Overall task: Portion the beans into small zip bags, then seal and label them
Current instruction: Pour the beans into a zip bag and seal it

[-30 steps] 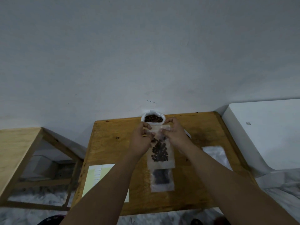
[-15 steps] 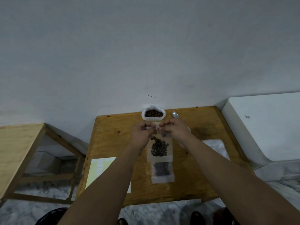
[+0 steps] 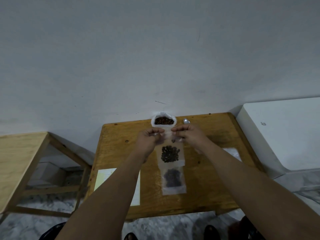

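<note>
A small clear zip bag holding dark beans hangs upright over the wooden table. My left hand pinches its top left corner and my right hand pinches its top right corner. Behind them, against the wall, stands an open white bag of beans. A second small zip bag with beans lies flat on the table, nearer to me.
A metal spoon lies right of the white bag. A sheet of pale labels rests at the table's front left, empty clear bags at the right. A wooden bench stands left, a white surface right.
Both hands slid along the top edge of the held bag: they met at the middle, then drew apart toward the corners. The view also shifted a little.
</note>
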